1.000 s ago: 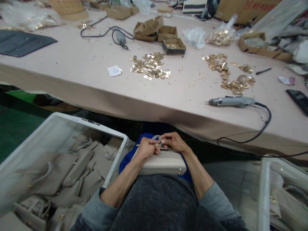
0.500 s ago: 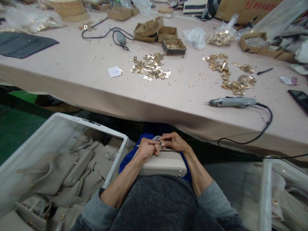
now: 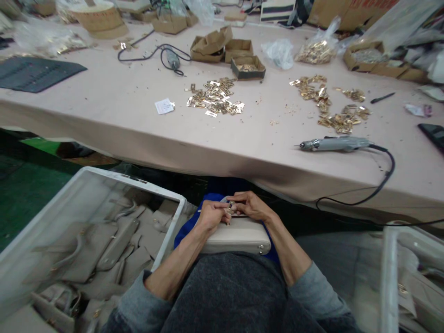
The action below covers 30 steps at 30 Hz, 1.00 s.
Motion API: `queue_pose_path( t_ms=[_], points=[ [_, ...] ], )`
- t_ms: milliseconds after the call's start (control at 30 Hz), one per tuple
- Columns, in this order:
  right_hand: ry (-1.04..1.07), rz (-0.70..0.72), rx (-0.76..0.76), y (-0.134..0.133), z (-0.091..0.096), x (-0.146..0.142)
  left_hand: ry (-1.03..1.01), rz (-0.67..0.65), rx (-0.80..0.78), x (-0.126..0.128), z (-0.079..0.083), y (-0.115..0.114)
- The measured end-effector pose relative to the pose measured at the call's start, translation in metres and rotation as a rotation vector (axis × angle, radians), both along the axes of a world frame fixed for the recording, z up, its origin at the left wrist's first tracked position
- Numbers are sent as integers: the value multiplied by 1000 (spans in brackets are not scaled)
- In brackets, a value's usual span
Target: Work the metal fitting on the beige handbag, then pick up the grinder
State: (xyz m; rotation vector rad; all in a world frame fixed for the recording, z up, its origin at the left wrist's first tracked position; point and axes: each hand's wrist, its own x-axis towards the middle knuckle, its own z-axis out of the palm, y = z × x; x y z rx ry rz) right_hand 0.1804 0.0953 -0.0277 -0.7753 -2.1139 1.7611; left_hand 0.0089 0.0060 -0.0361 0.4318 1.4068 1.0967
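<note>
A beige handbag [image 3: 239,238] lies across my lap, its metal-studded base turned towards me. At its far edge, my left hand [image 3: 212,216] and my right hand [image 3: 252,205] meet with fingers pinched around a small gold metal fitting [image 3: 231,206]. Both hands are closed on this piece, the left from one side and the right from the other. Fingers hide part of the fitting, and I cannot tell whether it is fixed to the bag. Blue cloth [image 3: 187,229] shows beneath the bag.
To the left stands a white crate [image 3: 166,192] of beige bags; another crate [image 3: 385,277] is at the right. On the table [image 3: 138,125] ahead are an electric screwdriver [image 3: 335,144] with its cord, piles of gold plates [image 3: 217,97] and fittings [image 3: 342,121], and small cardboard boxes [image 3: 248,69].
The view has shifted slightly. Both hands stay together at the bag's far edge, and the gold fitting between the fingers looks turned a little more upright.
</note>
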Motion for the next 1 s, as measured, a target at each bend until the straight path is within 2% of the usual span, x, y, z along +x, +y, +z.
queue_pose_path(
  t_ms=[133, 333, 467, 533, 600, 733, 1000],
  points=[
    [-26, -19, 50, -2, 1, -1, 17, 13, -1, 0, -4, -1],
    [55, -66, -150, -4, -6, -4, 98, -5, 15, 2, -7, -3],
    [60, -115, -151, -4, -6, -5, 211, -97, 56, 3, -4, -6],
    [54, -119, -135, -5, -4, -5, 320, -182, 100, 5, 0, -8],
    [60, -123, -118, -5, 0, -4, 514, -270, 152, 6, 4, -9],
    [70, -125, -125, -8, 6, -2, 854, -373, 243, 9, 14, -9],
    [76, -136, -125, -9, 0, -1, 902, -402, 195, 10, 14, -6]
  ],
)
